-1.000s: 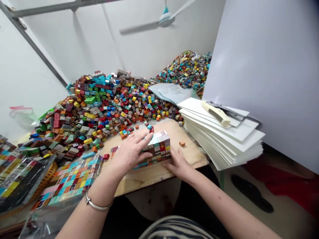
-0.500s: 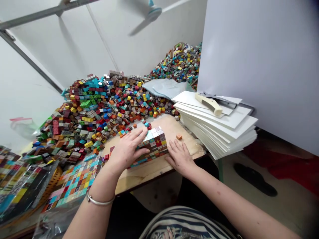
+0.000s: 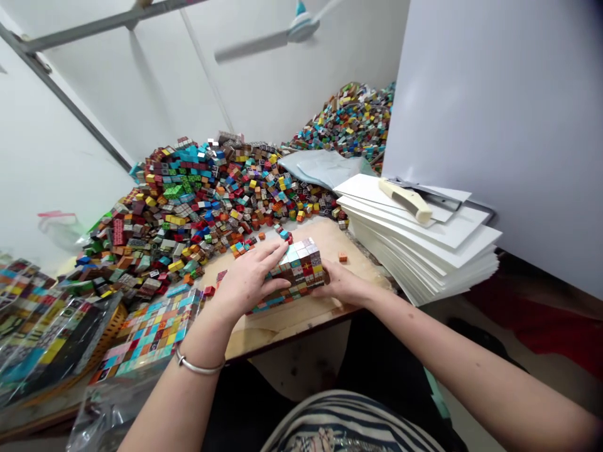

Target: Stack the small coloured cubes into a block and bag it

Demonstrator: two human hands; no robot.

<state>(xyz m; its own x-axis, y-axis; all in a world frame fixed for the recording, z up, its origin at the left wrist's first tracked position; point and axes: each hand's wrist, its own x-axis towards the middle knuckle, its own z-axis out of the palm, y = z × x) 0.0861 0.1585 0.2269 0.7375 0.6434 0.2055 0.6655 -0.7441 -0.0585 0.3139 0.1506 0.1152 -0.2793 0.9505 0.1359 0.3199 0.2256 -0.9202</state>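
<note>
Block (image 3: 301, 269) of small multicoloured cubes, set square and tight, on wooden bench (image 3: 277, 328), centre of frame; top row pale, near side mixed brown, red, blue and yellow. Left hand (image 3: 249, 281) partly open over left part of block: fingers across top, thumb along near side, block held between. Right hand (image 3: 343, 284) at right end of block, half open, fingers curved along end, thumb near lower corner; cannot tell whether gripping firmly or only touching. Single orange cube (image 3: 342, 257) on bench just right of block, apart from it. Loose cubes heaped in large pile (image 3: 188, 194) behind, left and centre of frame; second pile (image 3: 351, 119) farther back, right of upper centre. At right of frame, stack of white cards (image 3: 419, 263), edges uneven, with cream-handled cutter (image 3: 405, 199) lying on top. Pale blue sheets (image 3: 325, 168) between stack and piles. At lower left, flat slab of cubes (image 3: 155, 326) under clear plastic, beside orange basket (image 3: 113, 328). Metal bangle (image 3: 200, 368) on left wrist.
</note>
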